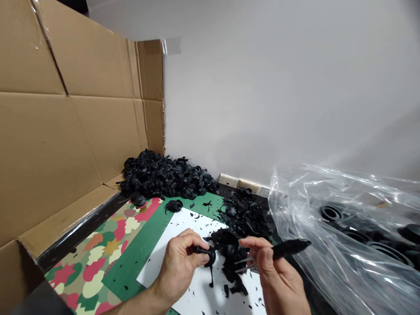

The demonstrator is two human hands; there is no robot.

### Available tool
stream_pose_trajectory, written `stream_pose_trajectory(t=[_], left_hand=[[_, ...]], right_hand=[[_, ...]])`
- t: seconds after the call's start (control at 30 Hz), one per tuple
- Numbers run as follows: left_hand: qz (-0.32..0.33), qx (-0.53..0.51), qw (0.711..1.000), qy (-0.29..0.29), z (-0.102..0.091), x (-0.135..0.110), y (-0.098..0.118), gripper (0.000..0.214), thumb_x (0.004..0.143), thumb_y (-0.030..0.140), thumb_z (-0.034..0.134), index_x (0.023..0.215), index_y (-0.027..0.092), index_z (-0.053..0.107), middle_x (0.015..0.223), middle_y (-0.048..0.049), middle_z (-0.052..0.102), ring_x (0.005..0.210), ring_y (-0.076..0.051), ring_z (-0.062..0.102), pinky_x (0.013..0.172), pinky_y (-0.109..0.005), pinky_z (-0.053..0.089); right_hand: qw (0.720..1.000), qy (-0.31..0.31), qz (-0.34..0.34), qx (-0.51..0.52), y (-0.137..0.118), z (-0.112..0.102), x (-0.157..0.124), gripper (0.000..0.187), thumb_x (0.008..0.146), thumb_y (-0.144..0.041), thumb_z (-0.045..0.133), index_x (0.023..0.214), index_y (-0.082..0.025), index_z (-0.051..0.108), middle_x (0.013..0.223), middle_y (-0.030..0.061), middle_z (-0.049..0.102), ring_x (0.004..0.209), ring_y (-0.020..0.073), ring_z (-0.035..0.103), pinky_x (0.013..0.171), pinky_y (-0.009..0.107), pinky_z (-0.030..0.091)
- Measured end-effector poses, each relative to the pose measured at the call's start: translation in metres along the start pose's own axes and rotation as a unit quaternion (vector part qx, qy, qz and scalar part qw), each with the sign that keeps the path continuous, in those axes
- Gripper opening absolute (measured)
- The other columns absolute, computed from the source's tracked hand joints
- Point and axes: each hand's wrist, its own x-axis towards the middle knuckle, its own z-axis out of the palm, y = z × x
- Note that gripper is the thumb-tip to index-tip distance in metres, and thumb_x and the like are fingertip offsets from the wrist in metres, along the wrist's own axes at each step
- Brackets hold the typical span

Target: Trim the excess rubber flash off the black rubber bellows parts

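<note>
My left hand (180,262) is closed around a small black rubber part (207,254), pinching it over a white sheet (197,288). A thin black strip dangles from the part. My right hand (275,271) grips a black-handled cutting tool (282,249), its metal tips pointing left toward the part. Black rubber trimmings (232,267) lie scattered on the sheet between and below both hands.
A heap of black ribbed rubber parts (164,177) sits in the back corner by an open cardboard box wall (49,144). A second pile of scraps (244,212) lies mid-table. A clear plastic bag (348,232) with black parts fills the right. A patterned green mat (108,249) covers the table.
</note>
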Motion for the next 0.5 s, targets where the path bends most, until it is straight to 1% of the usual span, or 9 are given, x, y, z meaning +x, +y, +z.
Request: stream_pose_trajectory(t=[0.1,0.17,0.23,0.3,0.37,0.43,0.5], left_hand=[[-0.002,0.001,1.000,-0.004,0.000,0.000,0.000,0.011,0.051,0.010,0.068,0.056,0.018,0.073,0.062,-0.0017,0.060,0.060,-0.016,0.051,0.058,-0.026,0.040],[-0.002,0.000,1.000,-0.008,-0.001,0.000,0.000,0.010,0.052,0.011,0.068,0.056,0.018,0.073,0.062,-0.0015,0.060,0.059,-0.016,0.051,0.057,-0.025,0.040],[0.000,0.001,1.000,-0.011,-0.001,0.000,-0.001,0.010,0.053,0.011,0.067,0.057,0.018,0.073,0.063,-0.0013,0.060,0.059,-0.015,0.051,0.056,-0.025,0.039],[0.001,0.004,1.000,-0.014,-0.002,0.000,-0.002,0.010,0.054,0.010,0.066,0.058,0.017,0.073,0.063,-0.0010,0.059,0.058,-0.015,0.051,0.056,-0.025,0.039],[-0.001,0.006,1.000,-0.016,-0.002,-0.001,-0.003,0.010,0.055,0.010,0.066,0.059,0.017,0.072,0.063,-0.0006,0.059,0.058,-0.015,0.051,0.055,-0.025,0.039],[-0.003,0.005,1.000,-0.019,-0.002,-0.002,-0.003,0.010,0.056,0.010,0.066,0.059,0.017,0.072,0.063,-0.0002,0.059,0.057,-0.014,0.051,0.055,-0.025,0.038],[-0.003,0.005,1.000,-0.020,-0.002,-0.002,-0.004,0.010,0.056,0.010,0.066,0.059,0.017,0.072,0.062,0.0000,0.059,0.057,-0.014,0.051,0.055,-0.025,0.038]], right_hand=[[0.999,-0.035,0.008,-0.011,-0.004,0.001,-0.003,0.051,0.074,-0.067,0.061,0.085,-0.018,0.072,0.052,-0.0006,0.054,0.049,0.0146,0.049,0.048,0.026,0.039],[0.999,-0.031,0.013,-0.007,-0.007,0.005,-0.006,0.047,0.072,-0.064,0.066,0.085,-0.019,0.071,0.046,-0.0029,0.050,0.046,0.0145,0.048,0.047,0.026,0.039],[1.000,-0.027,0.002,-0.001,-0.008,0.010,-0.009,0.039,0.069,-0.057,0.073,0.081,-0.021,0.072,0.057,-0.0010,0.057,0.049,0.0132,0.049,0.048,0.025,0.041],[0.998,-0.043,-0.035,0.003,-0.008,0.014,-0.010,0.032,0.068,-0.052,0.075,0.078,-0.022,0.073,0.075,0.0031,0.062,0.052,0.0124,0.051,0.049,0.026,0.042],[0.996,-0.054,-0.074,-0.003,-0.004,0.015,-0.011,0.029,0.070,-0.050,0.074,0.076,-0.021,0.074,0.090,0.0076,0.063,0.058,0.0148,0.055,0.050,0.028,0.046],[0.995,-0.044,-0.089,-0.009,0.001,0.016,-0.011,0.027,0.071,-0.048,0.074,0.074,-0.021,0.075,0.091,0.0096,0.064,0.067,0.0197,0.060,0.053,0.030,0.049],[0.995,-0.034,-0.090,-0.009,0.007,0.017,-0.011,0.026,0.070,-0.047,0.074,0.073,-0.022,0.074,0.088,0.0094,0.064,0.072,0.0228,0.062,0.055,0.031,0.051]])
